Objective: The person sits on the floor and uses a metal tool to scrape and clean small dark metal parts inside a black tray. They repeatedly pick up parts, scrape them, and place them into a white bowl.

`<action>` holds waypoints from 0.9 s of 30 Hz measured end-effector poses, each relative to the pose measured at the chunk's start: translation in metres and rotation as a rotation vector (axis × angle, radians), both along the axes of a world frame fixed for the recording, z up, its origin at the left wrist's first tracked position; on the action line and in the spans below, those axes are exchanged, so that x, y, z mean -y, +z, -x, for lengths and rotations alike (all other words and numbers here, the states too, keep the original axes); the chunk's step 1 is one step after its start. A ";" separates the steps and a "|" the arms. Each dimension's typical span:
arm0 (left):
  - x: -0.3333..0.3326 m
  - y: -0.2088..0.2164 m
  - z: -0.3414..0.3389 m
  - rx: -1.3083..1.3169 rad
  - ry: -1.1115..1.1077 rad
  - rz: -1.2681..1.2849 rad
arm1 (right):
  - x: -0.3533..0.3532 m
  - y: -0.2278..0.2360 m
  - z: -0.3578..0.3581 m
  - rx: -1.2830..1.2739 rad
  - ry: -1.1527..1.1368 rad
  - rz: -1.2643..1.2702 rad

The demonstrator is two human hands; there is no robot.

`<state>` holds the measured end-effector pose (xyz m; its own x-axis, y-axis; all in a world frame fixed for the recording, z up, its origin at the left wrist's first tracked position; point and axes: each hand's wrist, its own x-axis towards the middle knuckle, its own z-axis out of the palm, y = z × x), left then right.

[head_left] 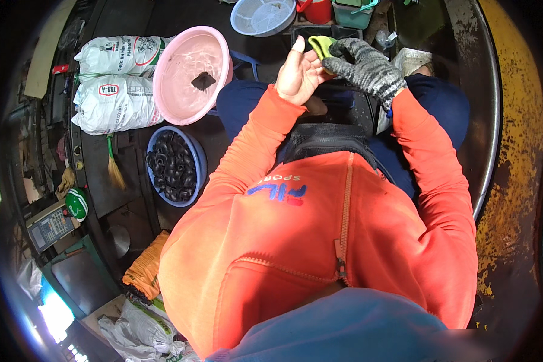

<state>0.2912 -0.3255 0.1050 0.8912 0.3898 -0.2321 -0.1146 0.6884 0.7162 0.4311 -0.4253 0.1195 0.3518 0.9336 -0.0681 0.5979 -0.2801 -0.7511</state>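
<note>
My left hand (298, 77) is bare, palm up, its thumb and fingers apart. Its fingertips meet a yellow-green knit piece (321, 46) that looks like a glove cuff; I cannot tell whether they are inside it. My right hand (368, 67) wears a grey knit glove and has its fingers closed on that piece. Left of the hands stands a pink basin (165, 90) of water with a dark flat piece (203, 81) in it. Nearer me, a blue basin (200, 158) is filled with black, shiny, curled pieces (172, 166) whose kind is unclear.
White sacks (116, 102) lie left of the pink basin, with a small straw brush (114, 169) below. A calculator (50, 229) sits at far left. Ahead are a pale blue strainer basket (262, 17) and a green container (353, 15). A rusty yellow edge (513, 151) runs along the right.
</note>
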 end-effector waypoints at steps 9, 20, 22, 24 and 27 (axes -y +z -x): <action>-0.008 0.016 0.005 -0.031 -0.186 0.071 | -0.004 -0.005 -0.008 -0.163 -0.079 0.035; -0.021 0.021 0.007 -0.243 0.686 -1.922 | -0.002 -0.012 -0.029 -0.136 -0.094 -0.024; -0.025 0.023 0.006 -0.187 0.740 -2.008 | -0.003 -0.013 -0.028 -0.158 -0.091 -0.021; -0.024 0.026 0.005 -0.133 0.762 -2.057 | -0.004 -0.015 -0.028 -0.162 -0.074 -0.024; -0.015 0.026 0.000 -0.025 0.693 -1.951 | -0.005 -0.018 -0.025 -0.082 -0.062 -0.011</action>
